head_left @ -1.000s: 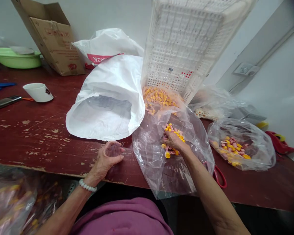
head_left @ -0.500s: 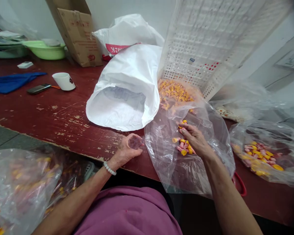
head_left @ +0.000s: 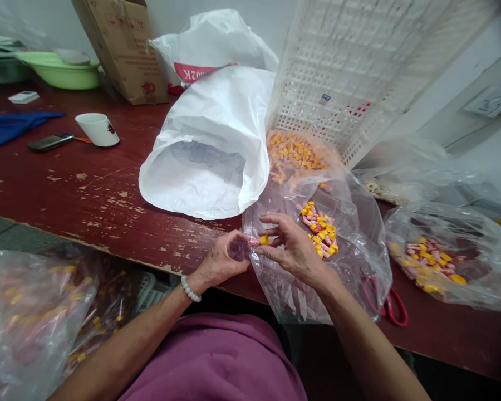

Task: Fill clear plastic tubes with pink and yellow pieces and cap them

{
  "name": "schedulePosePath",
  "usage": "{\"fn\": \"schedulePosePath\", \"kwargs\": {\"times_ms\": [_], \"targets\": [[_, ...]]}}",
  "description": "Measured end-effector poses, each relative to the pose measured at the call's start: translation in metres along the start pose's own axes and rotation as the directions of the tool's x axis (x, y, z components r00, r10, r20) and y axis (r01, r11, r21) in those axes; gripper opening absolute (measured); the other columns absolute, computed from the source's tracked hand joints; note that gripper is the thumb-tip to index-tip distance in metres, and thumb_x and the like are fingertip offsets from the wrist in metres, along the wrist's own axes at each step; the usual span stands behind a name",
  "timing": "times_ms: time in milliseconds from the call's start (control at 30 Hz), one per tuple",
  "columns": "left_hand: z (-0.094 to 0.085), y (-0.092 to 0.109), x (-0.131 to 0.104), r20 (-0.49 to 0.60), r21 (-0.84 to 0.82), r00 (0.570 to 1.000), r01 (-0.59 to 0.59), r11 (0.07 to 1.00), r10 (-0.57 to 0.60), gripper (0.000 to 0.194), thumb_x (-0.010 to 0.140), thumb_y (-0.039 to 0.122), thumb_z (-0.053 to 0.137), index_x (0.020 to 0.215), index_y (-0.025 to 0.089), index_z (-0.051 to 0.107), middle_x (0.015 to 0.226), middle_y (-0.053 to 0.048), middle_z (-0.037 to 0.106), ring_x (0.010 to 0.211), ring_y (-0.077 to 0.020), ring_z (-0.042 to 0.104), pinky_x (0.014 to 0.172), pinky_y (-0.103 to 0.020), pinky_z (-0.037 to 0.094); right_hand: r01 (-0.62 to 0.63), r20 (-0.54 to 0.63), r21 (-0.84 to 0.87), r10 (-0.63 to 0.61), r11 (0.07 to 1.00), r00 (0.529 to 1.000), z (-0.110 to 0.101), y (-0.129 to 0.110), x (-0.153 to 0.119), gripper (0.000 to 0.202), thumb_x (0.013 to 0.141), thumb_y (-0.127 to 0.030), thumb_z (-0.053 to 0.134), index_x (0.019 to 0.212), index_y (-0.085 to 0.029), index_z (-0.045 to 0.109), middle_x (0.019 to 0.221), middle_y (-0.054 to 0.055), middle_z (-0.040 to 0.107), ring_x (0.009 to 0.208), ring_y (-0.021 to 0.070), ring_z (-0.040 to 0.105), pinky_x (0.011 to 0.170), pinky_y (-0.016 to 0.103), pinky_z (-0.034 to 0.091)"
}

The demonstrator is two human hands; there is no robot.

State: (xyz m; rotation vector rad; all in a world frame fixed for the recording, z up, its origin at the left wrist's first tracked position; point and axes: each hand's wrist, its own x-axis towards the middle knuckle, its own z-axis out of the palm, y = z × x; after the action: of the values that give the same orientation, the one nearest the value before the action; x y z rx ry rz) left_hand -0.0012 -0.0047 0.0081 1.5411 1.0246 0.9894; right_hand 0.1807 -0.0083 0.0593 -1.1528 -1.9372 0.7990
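My left hand (head_left: 223, 259) is closed round a small clear, purple-tinted plastic piece (head_left: 238, 248) above the table's front edge. Against that piece's right side lies a small pink-and-white tube with a yellow cap (head_left: 264, 240), pointing sideways. The thumb and bent fingers of my right hand (head_left: 290, 245) are round the cap, while its upper finger is stretched out. More yellow-capped tubes (head_left: 320, 229) lie in a loose pile just beyond my right hand, on a clear plastic bag (head_left: 350, 262).
A white sack (head_left: 209, 195) lies with its mouth towards me. Behind the pile leans a white plastic crate (head_left: 317, 100). Red-handled scissors (head_left: 396, 309) sit at the right front. Further left are a white cup (head_left: 98, 129), a phone (head_left: 50, 142) and a cardboard box (head_left: 127, 55).
My right hand has come left from the pile with a yellow-capped tube to the clear piece in my left hand. The camera view has shifted slightly, and the scissors show more fully.
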Motion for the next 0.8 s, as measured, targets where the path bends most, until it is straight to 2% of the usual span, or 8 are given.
{"fn": "schedulePosePath", "kwargs": {"times_ms": [133, 200, 300, 467, 533, 633, 700, 800], "targets": [[0.003, 0.000, 0.000, 0.035, -0.100, 0.997, 0.068, 0.993, -0.065, 0.029, 0.058, 0.014, 0.069, 0.084, 0.014, 0.056, 0.076, -0.001, 0.060, 0.064, -0.0094, 0.054, 0.060, -0.020, 0.044, -0.025, -0.068, 0.115, 0.033, 0.993, 0.997, 0.002, 0.007, -0.006, 0.037, 0.078, -0.031, 0.066, 0.110, -0.026, 0.049, 0.123, 0.007, 0.048, 0.101, 0.0160, 0.059, 0.074, 0.028, 0.054], [0.003, -0.001, -0.001, 0.037, -0.114, 0.997, 0.069, 0.991, -0.065, 0.030, 0.059, 0.014, 0.069, 0.085, 0.014, 0.056, 0.076, -0.001, 0.061, 0.066, -0.0098, 0.054, 0.061, -0.020, 0.044, 0.009, -0.089, -0.021, -0.011, 1.000, 0.996, 0.004, 0.007, -0.010, 0.030, 0.079, -0.033, 0.065, 0.106, -0.025, 0.054, 0.120, 0.007, 0.049, 0.107, 0.0178, 0.054, 0.083, 0.033, 0.051], [0.004, -0.002, -0.002, 0.029, -0.130, 0.996, 0.091, 0.987, -0.088, 0.035, 0.056, 0.017, 0.074, 0.086, 0.013, 0.057, 0.076, -0.001, 0.062, 0.067, -0.0112, 0.055, 0.063, -0.022, 0.045, 0.111, -0.026, -0.252, -0.122, 0.961, 0.992, 0.014, 0.005, -0.018, 0.030, 0.079, -0.036, 0.065, 0.106, -0.023, 0.058, 0.116, 0.008, 0.052, 0.112, 0.0210, 0.049, 0.094, 0.040, 0.044], [0.007, -0.001, -0.001, 0.001, -0.237, 0.985, 0.168, 0.957, -0.173, 0.039, 0.048, 0.015, 0.079, 0.081, 0.014, 0.058, 0.073, 0.000, 0.062, 0.067, -0.0117, 0.056, 0.062, -0.022, 0.046, 0.129, -0.022, -0.335, -0.144, 0.933, 0.989, 0.033, 0.007, -0.027, 0.043, 0.076, -0.042, 0.066, 0.114, -0.024, 0.056, 0.118, 0.008, 0.053, 0.111, 0.0223, 0.048, 0.094, 0.039, 0.042], [0.005, 0.000, 0.001, 0.000, -0.248, 0.976, 0.211, 0.946, -0.217, 0.037, 0.050, 0.015, 0.076, 0.082, 0.015, 0.057, 0.072, 0.001, 0.062, 0.063, -0.0108, 0.055, 0.053, -0.019, 0.044, 0.099, -0.057, -0.324, -0.124, 0.941, 0.991, 0.025, 0.014, -0.028, 0.041, 0.081, -0.040, 0.061, 0.118, -0.024, 0.054, 0.122, 0.008, 0.050, 0.113, 0.0208, 0.048, 0.094, 0.037, 0.041], [-0.001, -0.001, 0.003, -0.022, -0.246, 0.959, 0.267, 0.932, -0.281, 0.036, 0.054, 0.018, 0.073, 0.086, 0.017, 0.055, 0.072, 0.001, 0.062, 0.060, -0.0115, 0.055, 0.038, -0.016, 0.034, -0.072, -0.238, -0.404, -0.029, 0.912, 0.971, -0.007, 0.031, -0.032, 0.026, 0.089, -0.031, 0.049, 0.112, -0.021, 0.056, 0.112, 0.009, 0.056, 0.102, 0.0185, 0.053, 0.089, 0.035, 0.043], [-0.003, -0.001, 0.002, -0.045, -0.249, 0.951, 0.287, 0.925, -0.307, 0.037, 0.054, 0.019, 0.073, 0.085, 0.017, 0.054, 0.074, 0.001, 0.063, 0.062, -0.0128, 0.057, 0.036, -0.015, 0.032, -0.223, -0.294, -0.543, 0.065, 0.810, 0.954, -0.030, 0.044, -0.039, 0.019, 0.088, -0.029, 0.049, 0.100, -0.019, 0.059, 0.098, 0.008, 0.060, 0.092, 0.0200, 0.055, 0.084, 0.036, 0.043], [-0.001, -0.001, 0.001, -0.070, -0.251, 0.953, 0.268, 0.930, -0.294, 0.035, 0.053, 0.017, 0.073, 0.083, 0.017, 0.054, 0.073, 0.000, 0.063, 0.065, -0.0136, 0.059, 0.041, -0.016, 0.037, -0.308, -0.218, -0.741, 0.220, 0.597, 0.951, -0.046, 0.064, -0.055, 0.018, 0.085, -0.031, 0.053, 0.095, -0.019, 0.062, 0.095, 0.011, 0.062, 0.091, 0.0247, 0.053, 0.079, 0.038, 0.042]]}}
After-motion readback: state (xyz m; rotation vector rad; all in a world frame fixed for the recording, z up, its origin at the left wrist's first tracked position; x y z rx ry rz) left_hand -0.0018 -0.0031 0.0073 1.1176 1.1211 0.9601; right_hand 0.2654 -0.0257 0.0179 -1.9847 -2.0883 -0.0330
